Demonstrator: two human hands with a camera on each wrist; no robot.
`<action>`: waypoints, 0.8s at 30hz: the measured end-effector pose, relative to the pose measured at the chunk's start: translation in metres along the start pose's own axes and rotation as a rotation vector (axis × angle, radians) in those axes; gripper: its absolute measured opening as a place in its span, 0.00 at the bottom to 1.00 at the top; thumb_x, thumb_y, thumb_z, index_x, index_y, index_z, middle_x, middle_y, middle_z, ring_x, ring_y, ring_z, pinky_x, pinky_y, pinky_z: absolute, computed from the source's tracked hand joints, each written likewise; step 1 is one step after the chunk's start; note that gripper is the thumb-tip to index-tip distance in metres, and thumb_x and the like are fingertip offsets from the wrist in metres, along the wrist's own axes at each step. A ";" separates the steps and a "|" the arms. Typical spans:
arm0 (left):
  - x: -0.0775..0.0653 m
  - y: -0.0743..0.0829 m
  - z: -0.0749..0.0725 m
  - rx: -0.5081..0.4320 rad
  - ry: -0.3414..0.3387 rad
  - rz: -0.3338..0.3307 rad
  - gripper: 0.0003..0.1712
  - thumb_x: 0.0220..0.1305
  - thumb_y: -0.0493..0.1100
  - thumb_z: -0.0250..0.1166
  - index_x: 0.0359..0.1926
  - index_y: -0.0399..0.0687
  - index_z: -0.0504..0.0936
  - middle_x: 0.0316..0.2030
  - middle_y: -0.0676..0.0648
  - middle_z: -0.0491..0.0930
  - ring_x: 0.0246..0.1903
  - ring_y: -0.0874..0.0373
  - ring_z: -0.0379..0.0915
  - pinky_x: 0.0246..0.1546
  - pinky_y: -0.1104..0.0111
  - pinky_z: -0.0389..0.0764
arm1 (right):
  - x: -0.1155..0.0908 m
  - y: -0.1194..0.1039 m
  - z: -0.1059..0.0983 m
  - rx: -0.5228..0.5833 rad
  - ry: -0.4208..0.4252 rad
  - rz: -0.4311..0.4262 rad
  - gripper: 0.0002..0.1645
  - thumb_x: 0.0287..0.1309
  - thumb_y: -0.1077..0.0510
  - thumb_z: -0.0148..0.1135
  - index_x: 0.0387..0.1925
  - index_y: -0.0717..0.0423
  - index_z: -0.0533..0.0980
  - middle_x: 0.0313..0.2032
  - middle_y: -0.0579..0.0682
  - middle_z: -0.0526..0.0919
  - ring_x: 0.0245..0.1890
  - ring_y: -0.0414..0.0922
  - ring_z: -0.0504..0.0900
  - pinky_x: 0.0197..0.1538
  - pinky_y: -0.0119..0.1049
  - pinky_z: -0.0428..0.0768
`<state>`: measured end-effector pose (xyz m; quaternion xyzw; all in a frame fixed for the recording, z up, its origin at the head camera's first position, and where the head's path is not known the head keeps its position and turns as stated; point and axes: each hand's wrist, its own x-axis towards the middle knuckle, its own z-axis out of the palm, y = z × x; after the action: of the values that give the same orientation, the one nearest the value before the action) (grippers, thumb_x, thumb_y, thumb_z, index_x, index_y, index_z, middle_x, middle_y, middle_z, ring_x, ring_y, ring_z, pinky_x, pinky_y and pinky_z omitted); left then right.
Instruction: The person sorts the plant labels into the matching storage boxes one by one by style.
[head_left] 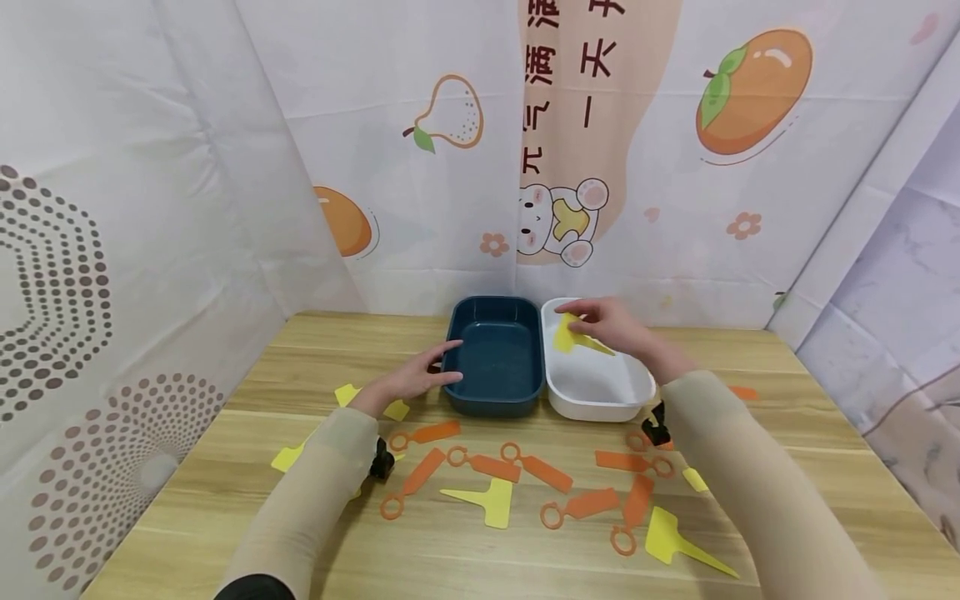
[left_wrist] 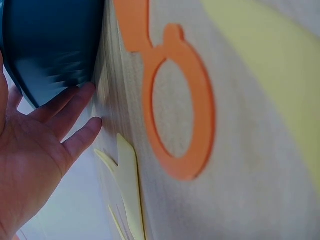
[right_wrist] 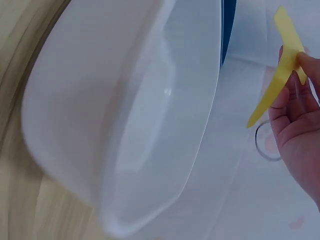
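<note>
My right hand pinches a yellow T-shaped plant label over the white bin. In the right wrist view the label is held between thumb and fingers, above the bin's rim. Against the left side of the dark blue bin rests my left hand, thumb and fingers spread. The left wrist view shows its fingertips at the blue bin's wall, with nothing held. Neither label nor tag can be seen inside the blue bin.
Several orange tags with ring ends lie in front of the bins. Yellow T-shaped labels lie among them, one in the middle, one at the right, others near the left forearm. A printed curtain hangs behind the table.
</note>
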<state>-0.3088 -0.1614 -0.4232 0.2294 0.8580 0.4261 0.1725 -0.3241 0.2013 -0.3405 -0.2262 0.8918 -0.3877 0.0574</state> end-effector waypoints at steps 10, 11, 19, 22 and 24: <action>0.003 -0.003 0.001 0.005 0.016 0.000 0.40 0.71 0.52 0.58 0.76 0.52 0.51 0.74 0.36 0.46 0.69 0.34 0.49 0.64 0.43 0.57 | 0.031 -0.026 0.034 0.117 -0.029 -0.077 0.18 0.66 0.68 0.56 0.57 0.62 0.77 0.50 0.60 0.80 0.38 0.52 0.78 0.45 0.36 0.80; 0.003 -0.003 0.002 0.006 0.019 -0.003 0.40 0.70 0.52 0.59 0.76 0.53 0.52 0.74 0.36 0.47 0.69 0.35 0.49 0.64 0.43 0.57 | 0.034 -0.027 0.038 0.128 -0.026 -0.079 0.18 0.66 0.68 0.56 0.56 0.63 0.77 0.49 0.60 0.80 0.38 0.52 0.78 0.45 0.36 0.80; 0.005 -0.007 0.003 -0.008 0.033 -0.036 0.39 0.69 0.55 0.60 0.75 0.56 0.55 0.73 0.38 0.49 0.69 0.36 0.50 0.64 0.44 0.58 | 0.046 -0.029 0.074 0.137 -0.070 -0.131 0.16 0.66 0.68 0.57 0.54 0.65 0.77 0.48 0.59 0.81 0.40 0.50 0.78 0.48 0.39 0.79; 0.006 -0.007 0.003 -0.017 0.044 -0.042 0.39 0.68 0.56 0.61 0.74 0.57 0.56 0.73 0.38 0.50 0.68 0.37 0.52 0.64 0.44 0.59 | 0.048 -0.030 0.085 0.142 -0.087 -0.131 0.16 0.66 0.68 0.56 0.54 0.65 0.78 0.48 0.58 0.81 0.41 0.50 0.77 0.49 0.39 0.79; 0.006 -0.008 0.003 -0.021 0.049 -0.038 0.39 0.68 0.56 0.61 0.74 0.56 0.56 0.73 0.37 0.51 0.68 0.37 0.52 0.64 0.44 0.59 | 0.049 -0.030 0.091 0.153 -0.092 -0.127 0.16 0.66 0.68 0.56 0.53 0.65 0.78 0.48 0.57 0.81 0.40 0.50 0.77 0.48 0.38 0.79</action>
<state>-0.3142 -0.1603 -0.4316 0.2006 0.8615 0.4373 0.1621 -0.3317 0.1007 -0.3779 -0.2949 0.8398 -0.4467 0.0906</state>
